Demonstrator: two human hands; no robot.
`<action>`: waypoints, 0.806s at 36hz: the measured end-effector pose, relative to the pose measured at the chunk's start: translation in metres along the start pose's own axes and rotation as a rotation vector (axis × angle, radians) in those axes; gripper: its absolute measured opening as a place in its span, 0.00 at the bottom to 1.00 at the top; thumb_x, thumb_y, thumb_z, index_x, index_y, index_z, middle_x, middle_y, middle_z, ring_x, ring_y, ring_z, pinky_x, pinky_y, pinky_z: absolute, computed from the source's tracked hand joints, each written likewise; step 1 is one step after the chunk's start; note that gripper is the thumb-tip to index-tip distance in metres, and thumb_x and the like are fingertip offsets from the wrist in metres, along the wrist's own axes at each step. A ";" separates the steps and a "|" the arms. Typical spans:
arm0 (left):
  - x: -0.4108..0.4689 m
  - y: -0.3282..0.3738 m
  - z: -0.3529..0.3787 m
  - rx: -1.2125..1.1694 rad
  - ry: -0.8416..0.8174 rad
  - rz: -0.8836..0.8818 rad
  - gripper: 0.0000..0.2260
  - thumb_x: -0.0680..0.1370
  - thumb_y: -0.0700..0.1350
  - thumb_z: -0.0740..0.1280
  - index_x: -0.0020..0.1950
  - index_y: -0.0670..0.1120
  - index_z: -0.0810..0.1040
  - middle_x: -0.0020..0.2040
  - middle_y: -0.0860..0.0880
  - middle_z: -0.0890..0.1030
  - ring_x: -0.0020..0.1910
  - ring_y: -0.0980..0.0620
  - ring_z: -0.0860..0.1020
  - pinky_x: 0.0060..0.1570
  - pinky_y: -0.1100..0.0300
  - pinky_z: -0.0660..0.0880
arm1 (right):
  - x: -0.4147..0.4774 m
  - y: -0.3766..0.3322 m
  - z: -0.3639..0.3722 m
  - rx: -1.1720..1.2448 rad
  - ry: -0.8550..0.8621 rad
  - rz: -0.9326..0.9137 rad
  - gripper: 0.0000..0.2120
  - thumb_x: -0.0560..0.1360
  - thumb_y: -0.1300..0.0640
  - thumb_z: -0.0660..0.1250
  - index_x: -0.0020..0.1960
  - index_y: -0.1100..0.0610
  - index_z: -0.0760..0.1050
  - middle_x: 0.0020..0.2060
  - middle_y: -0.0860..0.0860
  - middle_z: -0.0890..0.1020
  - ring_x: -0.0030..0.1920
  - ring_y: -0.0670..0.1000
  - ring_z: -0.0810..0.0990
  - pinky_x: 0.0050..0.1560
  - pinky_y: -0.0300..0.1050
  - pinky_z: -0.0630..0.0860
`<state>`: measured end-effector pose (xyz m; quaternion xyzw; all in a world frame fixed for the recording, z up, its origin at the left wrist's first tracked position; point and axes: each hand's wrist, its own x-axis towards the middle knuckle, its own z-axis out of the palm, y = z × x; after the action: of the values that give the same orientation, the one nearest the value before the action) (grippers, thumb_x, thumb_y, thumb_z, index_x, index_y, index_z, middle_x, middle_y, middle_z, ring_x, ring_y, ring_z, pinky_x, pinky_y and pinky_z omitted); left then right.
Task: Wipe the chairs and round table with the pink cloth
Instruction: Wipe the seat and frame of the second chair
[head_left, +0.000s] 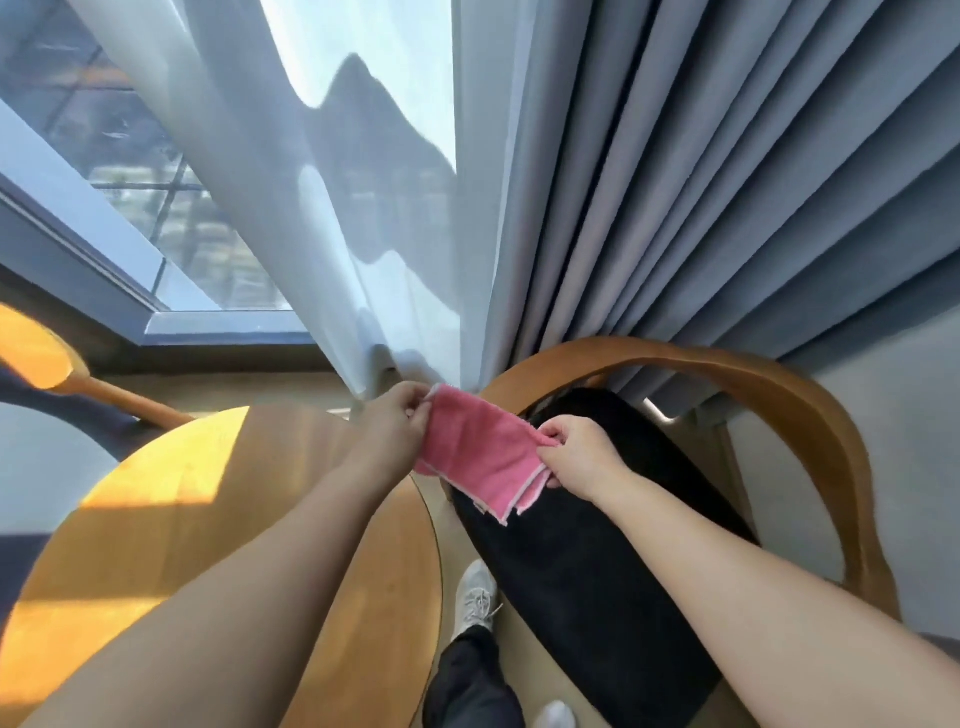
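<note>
The pink cloth is folded and stretched in the air between both hands. My left hand pinches its upper left corner. My right hand pinches its right edge. The cloth hangs above the gap between the round wooden table on the left and a chair with a curved wooden frame and a dark seat cushion on the right. A second wooden chair shows at the far left behind the table.
A sheer white curtain and a heavy grey curtain hang just behind the chair and table. A window is at the upper left. My leg and white shoe stand between table and chair.
</note>
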<state>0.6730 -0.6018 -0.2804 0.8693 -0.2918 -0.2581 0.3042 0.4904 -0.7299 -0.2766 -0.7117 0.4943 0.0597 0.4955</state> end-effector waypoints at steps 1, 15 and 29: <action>0.012 -0.002 0.003 -0.030 -0.034 -0.014 0.08 0.80 0.49 0.62 0.55 0.53 0.79 0.45 0.57 0.80 0.47 0.54 0.78 0.45 0.59 0.73 | 0.010 0.001 0.003 0.004 -0.004 0.016 0.05 0.77 0.57 0.66 0.48 0.58 0.79 0.41 0.55 0.83 0.41 0.53 0.83 0.44 0.52 0.83; 0.101 -0.028 0.039 -0.013 -0.028 -0.023 0.07 0.78 0.41 0.65 0.55 0.46 0.79 0.45 0.54 0.78 0.45 0.56 0.75 0.45 0.64 0.71 | 0.090 0.016 0.022 0.039 -0.111 0.098 0.08 0.78 0.55 0.68 0.57 0.52 0.74 0.43 0.51 0.81 0.41 0.49 0.82 0.42 0.45 0.82; 0.066 -0.071 0.061 0.033 0.045 -0.146 0.12 0.79 0.39 0.59 0.57 0.44 0.79 0.55 0.48 0.79 0.54 0.50 0.76 0.52 0.59 0.70 | 0.142 0.008 0.047 -1.071 -0.422 -0.972 0.35 0.79 0.49 0.65 0.78 0.60 0.53 0.78 0.58 0.54 0.78 0.58 0.50 0.78 0.52 0.46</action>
<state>0.7057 -0.6229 -0.3885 0.8988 -0.2251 -0.2550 0.2766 0.5754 -0.7860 -0.3870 -0.9668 -0.0775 0.2016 0.1365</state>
